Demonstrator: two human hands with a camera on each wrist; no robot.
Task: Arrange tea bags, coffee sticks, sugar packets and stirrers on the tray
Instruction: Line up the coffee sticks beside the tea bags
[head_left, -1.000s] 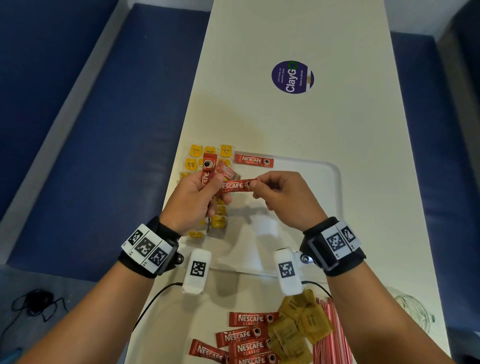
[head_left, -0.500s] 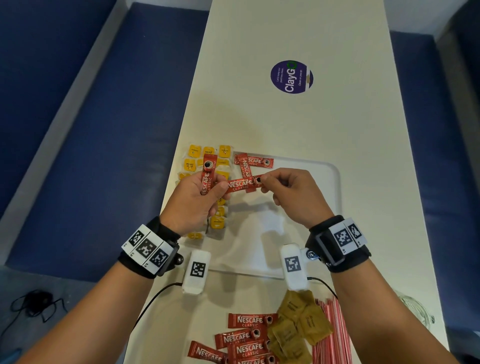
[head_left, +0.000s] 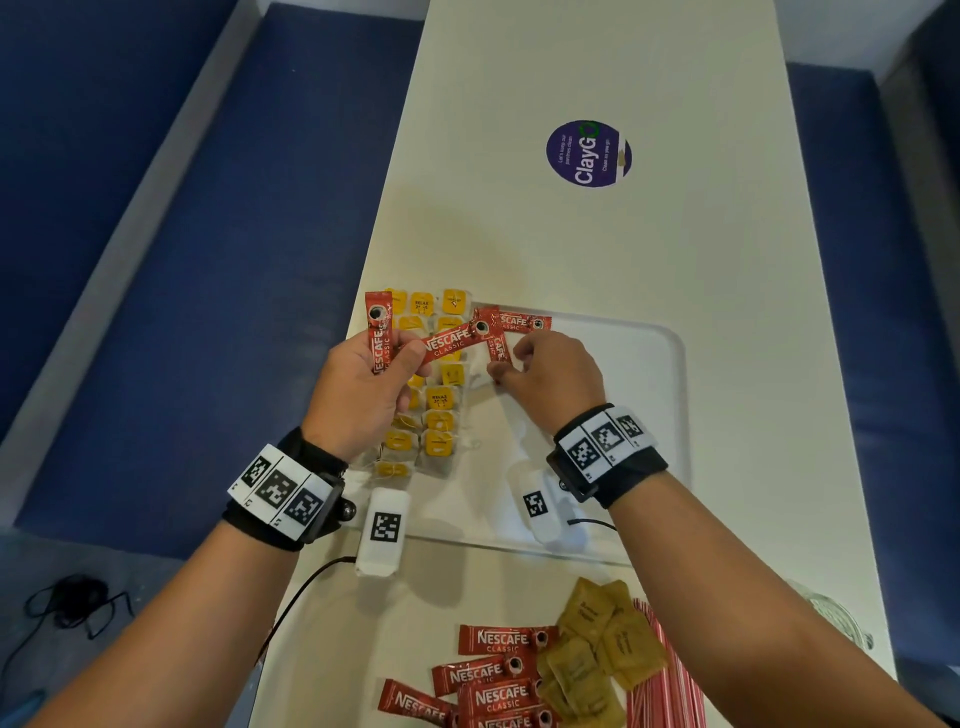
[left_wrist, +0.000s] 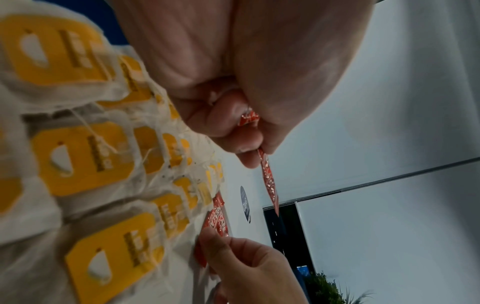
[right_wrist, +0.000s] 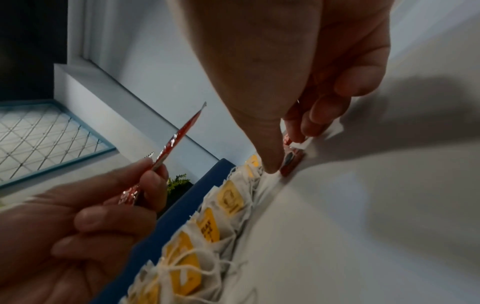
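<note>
My left hand (head_left: 400, 358) grips two red coffee sticks: one upright (head_left: 378, 332), one pointing right (head_left: 452, 340), seen edge-on in the left wrist view (left_wrist: 267, 179). My right hand (head_left: 511, 364) is down on the white tray (head_left: 670, 364), thumb and fingers pinching a third, tilted coffee stick (head_left: 498, 345) that lies there (right_wrist: 292, 162). Another stick (head_left: 522, 322) lies flat at the tray's far edge. Tea bags (head_left: 441, 405) with yellow tags fill the tray's left side in rows.
Near the table's front edge lie loose coffee sticks (head_left: 498, 675), brown sugar packets (head_left: 597, 654) and red stirrers (head_left: 665, 691). A clear glass (head_left: 831, 618) stands at the right edge. A purple sticker (head_left: 588, 153) marks the far tabletop. Blue benches flank the table.
My right hand has let go of the stick shared with the left hand and dropped to the tilted stick on the tray. The left hand has drifted slightly away, keeping both its sticks.
</note>
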